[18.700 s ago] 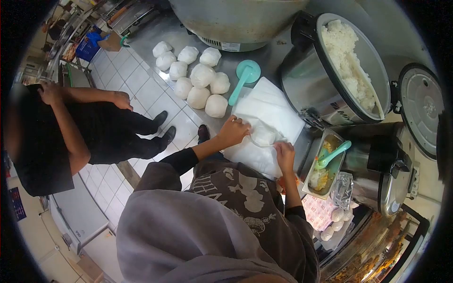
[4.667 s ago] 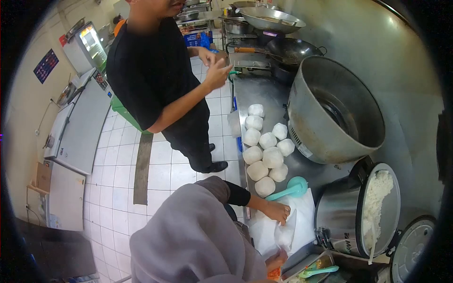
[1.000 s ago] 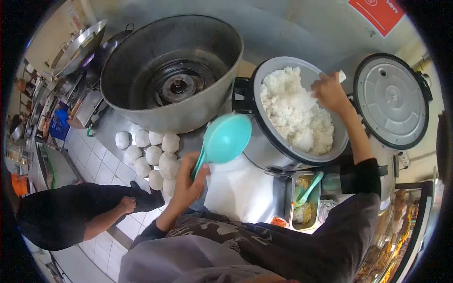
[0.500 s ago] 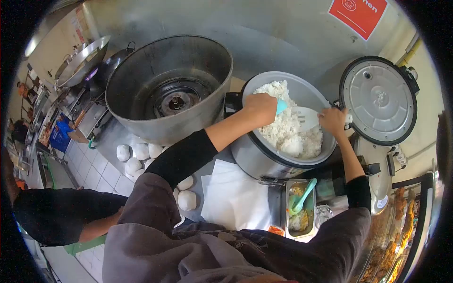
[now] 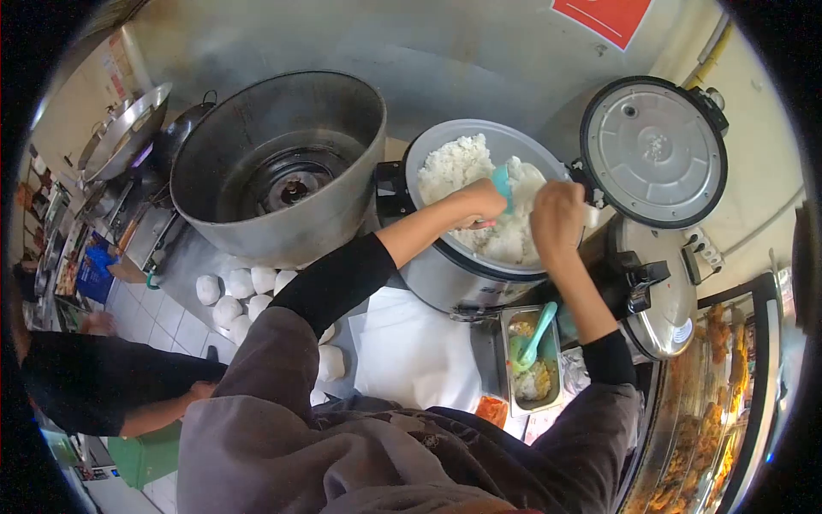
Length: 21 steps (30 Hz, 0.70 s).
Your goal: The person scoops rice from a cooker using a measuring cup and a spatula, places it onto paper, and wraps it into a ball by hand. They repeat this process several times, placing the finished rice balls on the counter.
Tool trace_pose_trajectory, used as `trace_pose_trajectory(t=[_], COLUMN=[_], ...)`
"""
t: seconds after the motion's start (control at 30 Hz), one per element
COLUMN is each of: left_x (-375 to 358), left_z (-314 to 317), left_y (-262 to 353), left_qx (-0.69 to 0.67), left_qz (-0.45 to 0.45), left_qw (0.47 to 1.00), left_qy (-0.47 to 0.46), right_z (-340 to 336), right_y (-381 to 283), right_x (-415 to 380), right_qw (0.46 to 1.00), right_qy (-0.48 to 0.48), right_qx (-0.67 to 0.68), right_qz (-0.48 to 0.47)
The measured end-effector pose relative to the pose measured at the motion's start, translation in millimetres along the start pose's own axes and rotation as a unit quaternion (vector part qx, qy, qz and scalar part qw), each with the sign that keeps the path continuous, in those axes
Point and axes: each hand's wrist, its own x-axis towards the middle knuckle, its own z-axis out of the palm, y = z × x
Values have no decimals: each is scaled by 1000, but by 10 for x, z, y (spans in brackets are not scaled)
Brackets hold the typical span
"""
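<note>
Head view: left hand (image 5: 479, 202) fingers closed round a teal scoop (image 5: 502, 182) over the rice (image 5: 462, 163) in the cooker pot (image 5: 428, 257). Right hand (image 5: 556, 223) fingers curled beside it, its grip hidden.

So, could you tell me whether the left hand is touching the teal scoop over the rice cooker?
Touching. The head view shows the left hand closed around the handle of the teal scoop, which pokes out above the fingers over the rice.
</note>
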Motion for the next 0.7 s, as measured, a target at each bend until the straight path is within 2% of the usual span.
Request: trace_pose_trajectory(t=[0.07, 0.1, 0.13, 0.17, 0.23, 0.27, 0.3, 0.37, 0.4, 0.43, 0.5, 0.53, 0.57, 0.6, 0.63, 0.67, 0.7], left_x=[-49, -67, -37, 22, 55, 45, 32, 11, -1, -20, -49, -51, -42, -49, -128, -260, -336], left_z=[22, 1, -66, -166, -324, -372, -407, -443, -460, -457, -427, -405, -373, -337, -279, -197, -152], left_y=[76, 111, 81, -5, -75, -81, -70, -54, -55, -57, -62, -59, -63, -73, -59, -5, 50], left_qx=[-18, -32, -34, -69, -102, -158, -215, -209, -197, -206, -100, -101, -81, -59, -57, -11, 36], left_qz=[-13, -28, -25, -32, -31, -58, -85, -64, -50, -47, -1, -1, 32, 64, 61, 86, 114], left_qw=[1000, 999, 999, 996, 992, 983, 969, 973, 977, 976, 995, 995, 996, 996, 996, 996, 991], left_qy=[-9, -14, -11, -40, -64, -75, -86, -71, -58, -56, -10, -9, -14, -21, -25, 20, 68], right_z=[-212, -207, 108, 664, 509, 4, -60, -73, -18, 69, -33, -82, -317, -80, -181, -134, -154], right_y=[-86, -54, 71, 268, 521, 698, 778, 966, 978, 953, 789, 602, 406, 205, 28, -69, -80], right_x=[0, 5, -17, -58, 27, 49, 20, -46, -73, -110, -157, -195, -168, -224, -219, -207, -164], right_qw=[983, 980, 980, 994, 991, 970, 971, 907, 910, 899, 870, 890, 854, 833, 831, 801, 794], right_qy=[-11, -17, -13, 54, 27, -68, -61, -92, -88, -81, -80, -61, -144, -115, -107, -87, -113], right_qx=[-176, -185, -187, -97, 58, 120, 118, 253, 251, 316, 422, 407, 443, 507, 499, 547, 554], right_qz=[-54, -68, -69, -23, 115, 203, 200, 325, 317, 292, 242, 199, 231, 190, 222, 226, 224])
